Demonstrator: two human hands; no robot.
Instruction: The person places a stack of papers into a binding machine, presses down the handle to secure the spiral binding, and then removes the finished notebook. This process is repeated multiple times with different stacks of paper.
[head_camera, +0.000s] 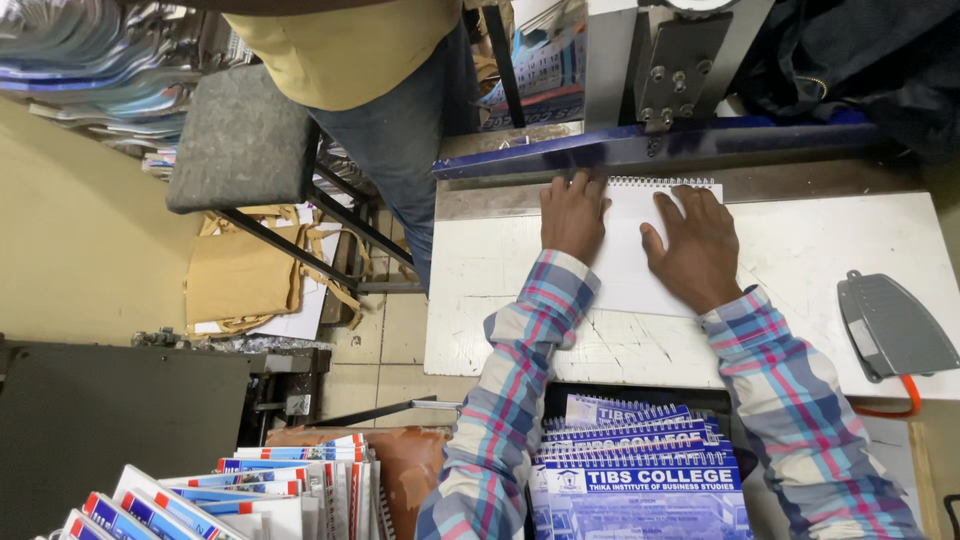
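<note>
Left hand (573, 216), right hand (697, 247) flat on white spiral-bound pad (628, 255)

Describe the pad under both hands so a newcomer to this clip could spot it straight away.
Find the scuffed white worktable in front of the blue machine bar. Against that bar lies the white wire-bound pad, with the left hand and right hand flat on it. Unlike the blue-covered booklets stacked below, its face is blank white.
</note>
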